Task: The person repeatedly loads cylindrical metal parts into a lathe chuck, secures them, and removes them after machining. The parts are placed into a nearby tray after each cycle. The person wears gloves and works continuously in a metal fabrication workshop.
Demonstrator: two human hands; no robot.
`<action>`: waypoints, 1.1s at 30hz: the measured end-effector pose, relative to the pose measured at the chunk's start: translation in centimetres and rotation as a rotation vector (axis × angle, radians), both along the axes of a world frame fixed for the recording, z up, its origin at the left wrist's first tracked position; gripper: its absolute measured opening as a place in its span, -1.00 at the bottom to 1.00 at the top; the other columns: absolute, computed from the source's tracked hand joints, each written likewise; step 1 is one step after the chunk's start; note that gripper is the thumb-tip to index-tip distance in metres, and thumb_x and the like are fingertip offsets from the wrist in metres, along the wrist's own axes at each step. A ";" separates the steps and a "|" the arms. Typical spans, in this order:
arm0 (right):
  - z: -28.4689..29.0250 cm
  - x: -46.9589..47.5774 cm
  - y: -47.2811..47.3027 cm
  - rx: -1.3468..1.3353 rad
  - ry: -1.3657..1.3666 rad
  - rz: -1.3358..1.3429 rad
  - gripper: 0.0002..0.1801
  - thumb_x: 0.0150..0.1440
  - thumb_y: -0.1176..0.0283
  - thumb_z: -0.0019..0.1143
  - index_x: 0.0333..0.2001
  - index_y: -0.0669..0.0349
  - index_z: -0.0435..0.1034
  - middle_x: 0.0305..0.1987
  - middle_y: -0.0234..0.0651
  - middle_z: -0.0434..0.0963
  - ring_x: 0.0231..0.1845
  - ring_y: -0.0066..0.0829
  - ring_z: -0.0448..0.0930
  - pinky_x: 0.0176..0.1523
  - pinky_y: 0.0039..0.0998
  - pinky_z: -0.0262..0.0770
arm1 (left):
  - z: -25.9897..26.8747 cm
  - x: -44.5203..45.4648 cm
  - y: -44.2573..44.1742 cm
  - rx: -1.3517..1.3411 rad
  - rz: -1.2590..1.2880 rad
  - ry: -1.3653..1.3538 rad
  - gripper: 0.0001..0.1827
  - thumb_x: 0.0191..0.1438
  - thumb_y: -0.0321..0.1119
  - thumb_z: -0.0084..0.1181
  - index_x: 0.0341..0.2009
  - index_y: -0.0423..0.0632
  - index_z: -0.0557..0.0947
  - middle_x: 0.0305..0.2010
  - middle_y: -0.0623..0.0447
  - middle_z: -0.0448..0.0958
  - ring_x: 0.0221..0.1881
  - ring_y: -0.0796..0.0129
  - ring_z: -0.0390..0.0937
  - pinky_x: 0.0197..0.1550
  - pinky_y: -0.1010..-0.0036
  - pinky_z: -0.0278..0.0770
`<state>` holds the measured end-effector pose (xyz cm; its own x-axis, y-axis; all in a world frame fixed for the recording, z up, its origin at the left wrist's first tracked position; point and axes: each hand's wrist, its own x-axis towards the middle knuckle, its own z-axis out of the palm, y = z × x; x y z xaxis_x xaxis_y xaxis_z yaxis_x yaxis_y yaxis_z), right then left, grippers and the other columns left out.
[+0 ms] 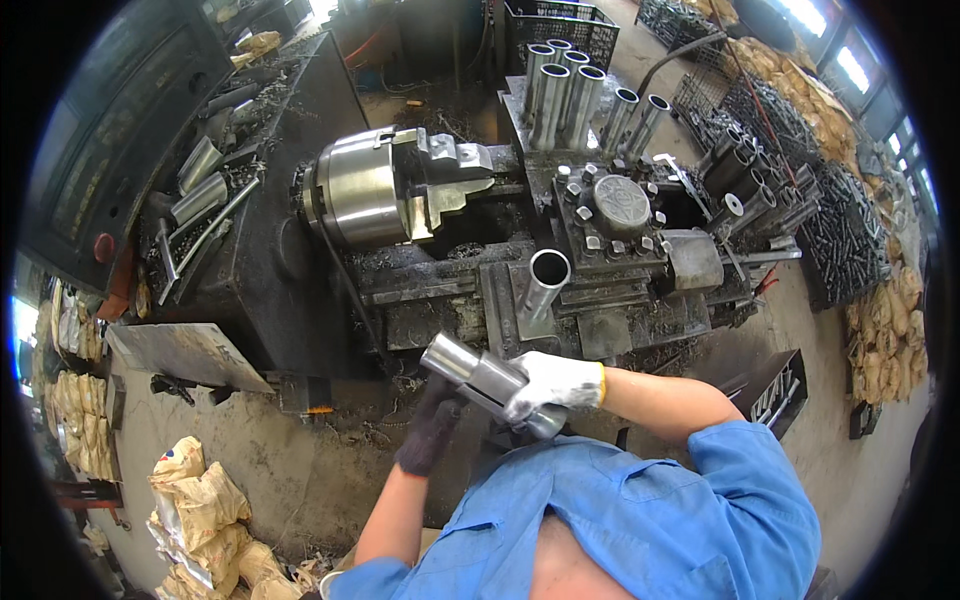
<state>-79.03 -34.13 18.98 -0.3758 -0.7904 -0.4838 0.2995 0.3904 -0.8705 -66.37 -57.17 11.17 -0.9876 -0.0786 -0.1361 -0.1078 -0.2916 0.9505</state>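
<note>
My right hand (pixel 553 386), in a white knit glove with a yellow cuff, grips a slotted metal sleeve (pixel 495 379) in front of my waist. A shiny metal tube (pixel 452 358) sticks out of the sleeve's upper left end, and the whole piece tilts down to the right. My left hand (pixel 437 424), in a dark glove, holds it from below at the left; its fingertips are partly hidden behind the metal. Just beyond stands an upright metal tube (pixel 534 300) on the lathe's carriage. The lathe chuck (pixel 360 187) with stepped jaws lies farther off to the left.
A bolted tool post (pixel 621 204) sits right of the chuck. Several upright tubes (pixel 551 105) stand behind it, and more tubes (pixel 750 187) at the right. Tubes and rods (pixel 201 196) lie on the headstock. Filled sacks (pixel 199 510) are on the floor at lower left; a parts box (pixel 776 394) is at right.
</note>
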 end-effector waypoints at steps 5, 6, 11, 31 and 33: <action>-4.0 0.6 1.6 -0.059 -0.384 -0.308 -0.38 0.22 0.05 0.41 0.09 0.41 0.57 -0.13 -0.21 0.73 -0.20 -0.44 0.72 -0.05 -0.43 0.68 | 1.1 -5.8 4.5 0.589 0.110 -0.271 -0.40 0.28 -0.11 0.36 0.28 -0.19 0.54 0.06 -0.10 0.65 0.06 0.11 0.65 0.22 0.19 0.57; -4.7 0.8 2.4 0.069 -0.191 -0.234 -0.28 0.17 -0.06 0.47 0.12 0.39 0.56 -0.13 -0.24 0.71 -0.17 -0.48 0.70 -0.08 -0.45 0.64 | 1.2 -6.8 4.7 0.480 0.167 -0.386 -0.47 0.33 -0.18 0.27 0.24 -0.26 0.52 0.14 -0.11 0.57 0.23 0.08 0.54 0.41 0.17 0.44; -7.0 0.6 4.6 0.195 0.167 -0.171 -0.13 0.00 -0.06 0.55 0.20 0.40 0.52 -0.13 -0.16 0.71 -0.13 -0.39 0.68 -0.01 -0.32 0.63 | -0.9 -8.6 6.4 0.493 0.125 -0.307 -0.53 0.27 -0.20 0.27 0.20 -0.14 0.58 0.09 -0.04 0.62 0.19 0.08 0.58 0.30 0.12 0.54; 0.2 2.7 10.9 0.711 0.896 -0.062 -0.55 0.24 0.05 0.14 0.05 0.10 0.58 -0.25 -0.07 0.74 -0.32 0.00 0.78 -0.21 -0.09 0.75 | 5.2 -17.3 7.1 -0.389 0.044 0.320 -0.26 0.07 -0.27 0.60 0.31 -0.08 0.54 0.16 0.00 0.64 0.15 0.31 0.61 0.24 0.29 0.59; -1.8 3.1 6.1 0.224 1.138 -0.289 -0.62 0.16 0.22 0.23 0.01 0.17 0.52 -0.29 -0.13 0.63 -0.29 -0.07 0.71 -0.22 -0.09 0.69 | 4.9 -16.5 3.9 -0.287 0.218 0.169 -0.44 0.26 -0.32 0.40 0.31 -0.09 0.52 0.14 -0.02 0.63 0.16 0.25 0.60 0.15 0.31 0.65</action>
